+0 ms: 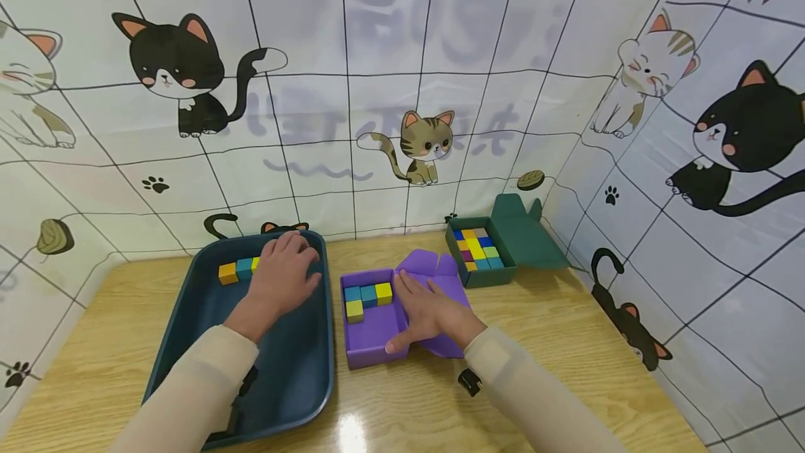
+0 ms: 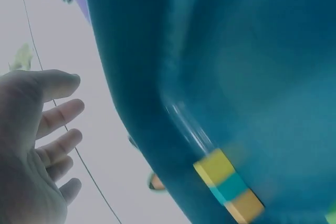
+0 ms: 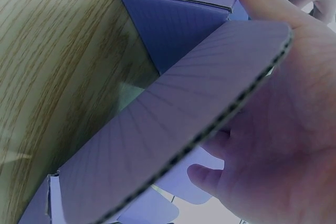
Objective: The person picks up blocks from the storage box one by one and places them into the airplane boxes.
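Note:
My left hand (image 1: 283, 275) hovers over the far part of a dark blue tray (image 1: 283, 376), fingers relaxed and slightly bent around nothing. A row of orange, teal and yellow cubes (image 2: 228, 184) lies along the tray's far end, beside that hand; the head view hides part of it behind the hand. My right hand (image 1: 430, 310) lies with extended fingers over the right side of a purple cardboard box (image 1: 377, 355), its thumb at the box's front. The box's open purple lid (image 3: 173, 114) extends past the palm. Two blue and two yellow cubes (image 1: 367, 296) sit inside the box.
A green box (image 1: 497, 277) filled with colored cubes stands at the back right, its lid (image 1: 528, 236) folded open to the right. Cat-patterned white sheeting (image 1: 390, 40) covers the walls behind the wooden table (image 1: 553, 341). A small black object (image 1: 469, 382) shows by the right wrist.

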